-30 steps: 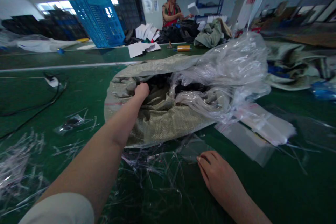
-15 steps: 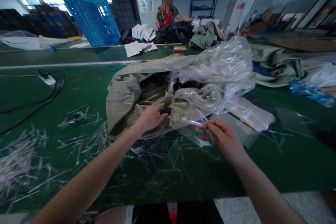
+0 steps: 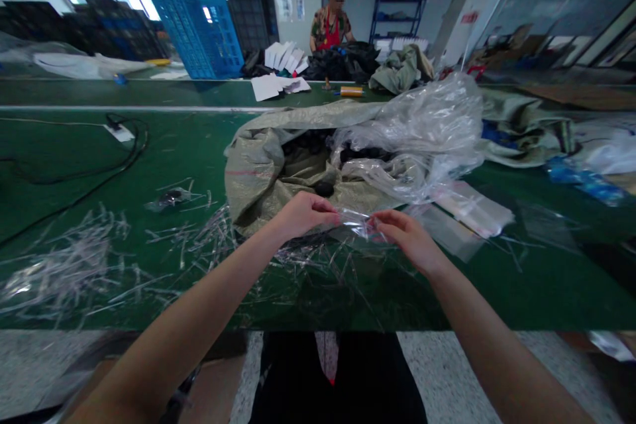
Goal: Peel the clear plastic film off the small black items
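Pinching a thin, crinkly clear plastic bag [image 3: 356, 220] between both hands.

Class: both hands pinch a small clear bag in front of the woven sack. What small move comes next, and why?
Probably part the small clear bag at its mouth: the left hand and right hand pinch its two ends, and it looks flat and empty.

Both bare arms reach forward and a little inward, so the hands almost meet in the middle. The left hand [image 3: 304, 213] is curled, knuckles up, with its fingers pinched together at the tips. The right hand [image 3: 406, 238] is also palm down, its fingers pinched and pointing toward the left hand.
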The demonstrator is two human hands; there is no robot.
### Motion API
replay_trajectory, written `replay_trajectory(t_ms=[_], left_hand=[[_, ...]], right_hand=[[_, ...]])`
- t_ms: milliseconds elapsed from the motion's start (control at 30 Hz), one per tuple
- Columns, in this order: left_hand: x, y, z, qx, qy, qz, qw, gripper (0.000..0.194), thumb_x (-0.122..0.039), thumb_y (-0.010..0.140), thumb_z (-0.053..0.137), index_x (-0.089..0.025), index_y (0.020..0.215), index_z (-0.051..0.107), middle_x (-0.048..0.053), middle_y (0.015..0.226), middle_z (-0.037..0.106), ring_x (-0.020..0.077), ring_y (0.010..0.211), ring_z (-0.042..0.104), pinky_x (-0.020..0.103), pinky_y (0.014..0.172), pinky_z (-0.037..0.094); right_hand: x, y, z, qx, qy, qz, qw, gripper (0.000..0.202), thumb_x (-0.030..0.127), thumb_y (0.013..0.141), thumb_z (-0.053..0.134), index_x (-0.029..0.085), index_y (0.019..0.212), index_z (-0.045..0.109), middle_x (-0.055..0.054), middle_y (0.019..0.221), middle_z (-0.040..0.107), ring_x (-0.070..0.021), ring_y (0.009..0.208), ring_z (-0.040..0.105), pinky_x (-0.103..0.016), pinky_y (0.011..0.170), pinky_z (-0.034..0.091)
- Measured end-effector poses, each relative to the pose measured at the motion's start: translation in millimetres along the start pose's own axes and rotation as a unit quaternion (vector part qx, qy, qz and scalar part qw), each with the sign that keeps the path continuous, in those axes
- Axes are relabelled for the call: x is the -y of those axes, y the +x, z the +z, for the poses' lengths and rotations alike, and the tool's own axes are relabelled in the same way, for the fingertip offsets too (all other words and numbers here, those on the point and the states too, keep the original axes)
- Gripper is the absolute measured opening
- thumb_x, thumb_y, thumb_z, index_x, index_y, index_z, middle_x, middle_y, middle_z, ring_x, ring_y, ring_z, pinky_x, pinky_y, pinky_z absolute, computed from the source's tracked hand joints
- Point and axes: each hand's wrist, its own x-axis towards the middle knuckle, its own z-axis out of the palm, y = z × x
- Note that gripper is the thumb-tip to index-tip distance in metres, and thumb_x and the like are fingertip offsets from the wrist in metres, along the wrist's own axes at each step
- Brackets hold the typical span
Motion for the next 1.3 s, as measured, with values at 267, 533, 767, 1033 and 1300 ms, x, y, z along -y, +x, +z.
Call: replay_trajectory(t_ms=[267, 533, 767, 1033, 1300], left_hand=[[-10, -16, 10.8, -0.053, 0.016, 0.046, 0.997, 0.023, -0.037, 0.066, 0.077, -0.014, 0.069, 0.072, -0.001, 0.061, 0.065, 0.0102, 0.055, 0.053, 0.021, 0.052, 0.038], [-3, -23, -5.5, -0.105, -0.007, 0.018, 0.994, 0.029, -0.040, 0.063, 0.079, -0.014, 0.069, 0.069, 0.000, 0.064, 0.066, 0.0118, 0.057, 0.055, 0.022, 0.054, 0.040], [-9, -30, 1.3, -0.010, -0.025, 0.067, 0.997, 0.029, -0.042, 0.066, 0.077, -0.016, 0.076, 0.068, 0.003, 0.086, 0.072, 0.0152, 0.076, 0.063, 0.025, 0.069, 0.048], [-4, -35, -4.6, -0.016, -0.062, -0.003, 0.998, 0.036, -0.046, 0.069, 0.075, -0.015, 0.066, 0.055, -0.004, 0.058, 0.057, 0.0064, 0.050, 0.045, 0.018, 0.046, 0.029], [-2, -33, -10.5, -0.033, -0.044, -0.039, 0.998, 0.037, -0.052, 0.075, 0.067, -0.015, 0.073, 0.061, -0.006, 0.054, 0.050, 0.0056, 0.045, 0.034, 0.019, 0.042, 0.021]], right_hand=[[21, -13, 31, -0.093, -0.230, -0.280, 0.927, 0.019, 0.031, 0.083, 0.067, 0.021, 0.100, 0.068, -0.007, 0.092, 0.068, -0.0209, 0.081, 0.062, -0.034, 0.071, 0.052], [8, -2, 23, -0.086, -0.213, -0.210, 0.950, 0.012, 0.028, 0.084, 0.064, 0.020, 0.085, 0.073, -0.006, 0.084, 0.071, -0.0199, 0.076, 0.064, -0.033, 0.071, 0.051], [20, -2, 46, 0.053, -0.105, -0.210, 0.971, 0.036, 0.034, 0.086, 0.062, 0.026, 0.121, 0.067, -0.006, 0.116, 0.069, -0.0202, 0.097, 0.066, -0.033, 0.081, 0.053], [12, 4, 47, 0.036, -0.049, -0.174, 0.983, 0.019, 0.035, 0.085, 0.064, 0.026, 0.096, 0.077, -0.002, 0.088, 0.075, -0.0183, 0.078, 0.067, -0.031, 0.074, 0.052], [-3, 7, 34, -0.030, -0.016, -0.141, 0.989, 0.019, 0.039, 0.080, 0.069, 0.025, 0.090, 0.077, -0.003, 0.084, 0.074, -0.0196, 0.074, 0.066, -0.033, 0.071, 0.053]])
